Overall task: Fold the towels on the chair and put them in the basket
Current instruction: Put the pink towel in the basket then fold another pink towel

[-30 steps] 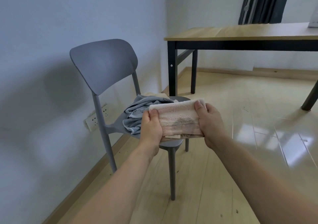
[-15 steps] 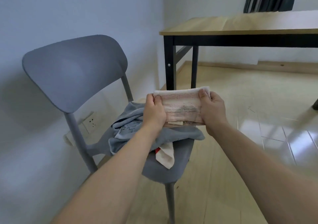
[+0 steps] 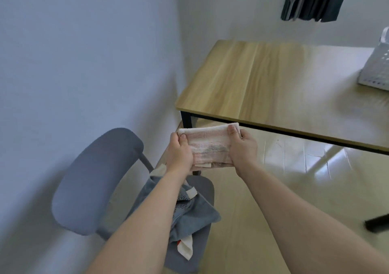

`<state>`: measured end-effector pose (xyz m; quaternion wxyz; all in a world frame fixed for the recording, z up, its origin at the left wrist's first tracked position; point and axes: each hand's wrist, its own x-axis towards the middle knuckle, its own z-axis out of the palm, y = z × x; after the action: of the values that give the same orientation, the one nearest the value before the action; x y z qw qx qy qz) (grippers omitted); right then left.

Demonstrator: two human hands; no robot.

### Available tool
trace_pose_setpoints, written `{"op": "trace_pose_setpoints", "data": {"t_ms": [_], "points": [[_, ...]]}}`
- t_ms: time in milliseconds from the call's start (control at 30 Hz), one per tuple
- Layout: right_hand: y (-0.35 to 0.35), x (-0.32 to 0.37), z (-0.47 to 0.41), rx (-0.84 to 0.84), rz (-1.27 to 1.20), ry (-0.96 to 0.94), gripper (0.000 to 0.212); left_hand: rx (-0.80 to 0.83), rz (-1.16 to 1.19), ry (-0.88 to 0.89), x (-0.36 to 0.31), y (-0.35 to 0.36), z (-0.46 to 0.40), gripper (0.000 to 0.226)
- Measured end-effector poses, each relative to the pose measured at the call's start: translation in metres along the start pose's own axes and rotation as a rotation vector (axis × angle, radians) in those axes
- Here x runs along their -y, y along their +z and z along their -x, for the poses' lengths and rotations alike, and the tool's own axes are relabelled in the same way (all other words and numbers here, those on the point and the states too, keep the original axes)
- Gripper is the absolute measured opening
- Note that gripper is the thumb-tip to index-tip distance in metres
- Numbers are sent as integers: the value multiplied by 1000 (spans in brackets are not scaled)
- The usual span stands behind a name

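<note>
A folded pink towel (image 3: 210, 145) hangs in the air between my hands, just in front of the table's near edge. My left hand (image 3: 179, 154) grips its left end and my right hand (image 3: 242, 149) grips its right end, thumbs on top. Below my left forearm, a crumpled grey-blue towel (image 3: 193, 212) and a bit of white cloth (image 3: 185, 248) lie on the seat of the grey chair (image 3: 94, 181). A white basket (image 3: 376, 67) stands on the table at the far right, partly cut off by the frame.
The wooden table (image 3: 263, 80) with black legs fills the upper right, against the white wall. A dark curtain (image 3: 313, 0) hangs behind it. Glossy pale floor (image 3: 294, 179) lies to the right of the chair.
The view rose and turned toward the table, bringing the table top and basket into sight. Both hands carried the folded pink towel up and away from the chair.
</note>
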<state>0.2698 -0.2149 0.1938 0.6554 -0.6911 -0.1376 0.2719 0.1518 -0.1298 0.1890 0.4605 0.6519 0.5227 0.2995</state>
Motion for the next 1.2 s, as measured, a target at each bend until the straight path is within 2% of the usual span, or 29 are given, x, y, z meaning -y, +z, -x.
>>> {"op": "trace_pose_setpoints", "data": {"t_ms": [200,300,400,533,633,767,933,1000,1133,1200], "points": [[-60,154,46,-19,115,-1,43,17,59,-55,-159,-38,74,29],[-89,179,59,-40,107,23,43,37,67,-78,-195,-35,100,28],[-105,186,50,-63,83,57,36,96,52,-136,-202,-16,97,27],[-140,190,19,-93,49,133,36,253,122,-269,-218,28,91,34],[-183,202,-14,-101,37,175,38,306,187,-293,-247,71,91,34],[-243,232,-69,-52,71,133,39,230,189,-236,-296,137,90,30],[-312,271,-132,57,183,168,40,135,183,-295,-348,216,97,35],[-334,281,-156,88,216,191,35,126,198,-319,-361,246,97,37],[-380,294,-197,160,234,276,10,128,217,-349,-384,301,92,32],[-403,295,-215,182,254,294,10,129,235,-352,-392,324,90,25]]}}
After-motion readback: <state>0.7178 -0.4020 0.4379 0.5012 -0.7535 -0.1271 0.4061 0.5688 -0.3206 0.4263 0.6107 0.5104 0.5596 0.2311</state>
